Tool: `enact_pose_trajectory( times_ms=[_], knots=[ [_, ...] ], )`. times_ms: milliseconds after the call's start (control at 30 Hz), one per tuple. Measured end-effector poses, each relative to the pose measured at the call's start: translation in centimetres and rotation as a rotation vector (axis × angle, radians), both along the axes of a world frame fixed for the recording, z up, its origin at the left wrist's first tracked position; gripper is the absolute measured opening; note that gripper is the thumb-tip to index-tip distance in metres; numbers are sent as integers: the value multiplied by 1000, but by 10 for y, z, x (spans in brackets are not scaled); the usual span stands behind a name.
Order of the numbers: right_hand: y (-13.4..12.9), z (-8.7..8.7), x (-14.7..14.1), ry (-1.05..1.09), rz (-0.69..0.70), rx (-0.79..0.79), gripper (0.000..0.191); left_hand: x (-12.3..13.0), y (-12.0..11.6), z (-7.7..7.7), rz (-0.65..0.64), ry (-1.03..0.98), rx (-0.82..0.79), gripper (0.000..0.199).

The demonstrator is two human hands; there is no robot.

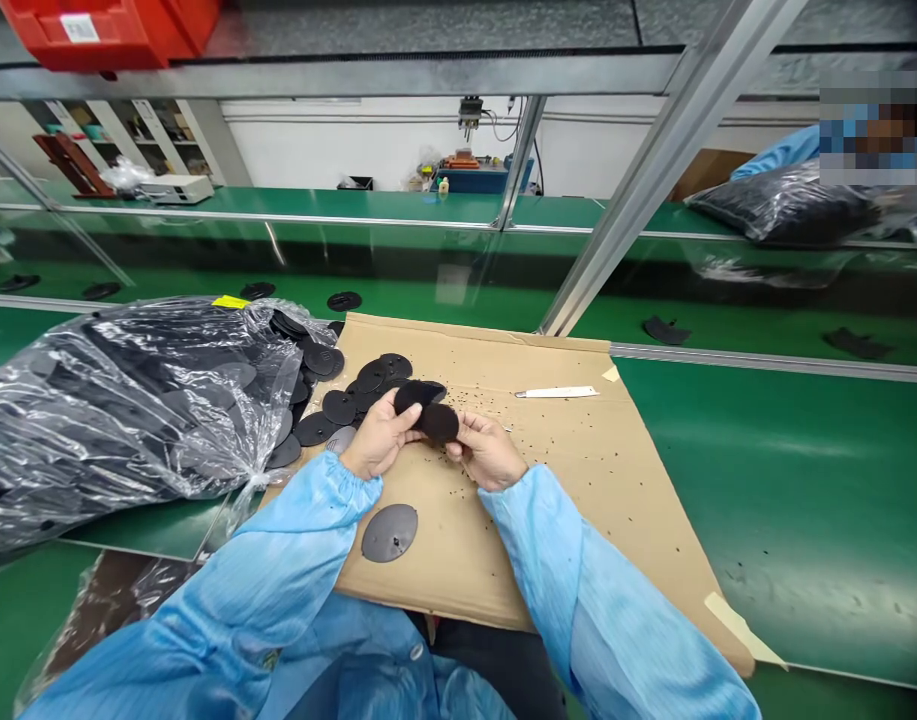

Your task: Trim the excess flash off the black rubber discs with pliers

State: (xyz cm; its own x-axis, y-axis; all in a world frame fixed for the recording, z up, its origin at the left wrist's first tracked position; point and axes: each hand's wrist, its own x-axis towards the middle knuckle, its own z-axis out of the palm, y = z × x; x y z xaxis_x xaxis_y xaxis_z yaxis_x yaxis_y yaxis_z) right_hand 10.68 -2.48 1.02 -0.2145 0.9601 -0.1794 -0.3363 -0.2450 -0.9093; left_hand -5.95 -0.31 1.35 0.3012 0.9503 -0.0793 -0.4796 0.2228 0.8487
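Note:
My left hand [379, 435] and my right hand [488, 452] meet over a cardboard sheet [578, 520], pinching a dark fuzzy round pad [420, 397] between them. It looks like two overlapping pads or one folded, and I cannot tell which. Beyond my hands, several flat black plastic discs [353, 400] lie in an overlapping spread. One grey-black disc [389, 532] rests alone near my left forearm. Dark crumbs [473, 500] are scattered over the cardboard. A white-handled knife [555, 392] lies to the right of my hands.
A large clear plastic bag of black discs [120, 420] lies against the cardboard's left edge. Green benches and aluminium rails [675, 150] run behind, with black pieces [666, 330] on them. A red bin [105, 30] hangs above. A blue-sleeved person [777, 155] stands at back right.

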Motion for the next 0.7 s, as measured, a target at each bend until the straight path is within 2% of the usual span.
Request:
enact_pose_trajectory(
  times_ms=[100, 200, 300, 433, 567, 700],
  knots=[
    [0, 2, -1, 62, -18, -70, 39, 2, -3, -1, 7, 59, 20, 52],
    [-1, 0, -4, 28, -107, 2, 40, 2, -2, -1, 66, 92, -17, 57],
    [-1, -4, -6, -170, -215, 174, 42, 2, -3, -1, 60, 99, -42, 58],
    [-1, -11, -4, -530, -282, 400, 35, 1, -6, -3, 0, 135, 20, 52],
    [-2, -12, -1, -698, -260, 500, 33, 2, -7, -5, 0, 164, 32, 49],
    [-4, -6, 0, -811, -225, 529, 33, 2, -7, -5, -14, 163, 5, 47]
  ],
)
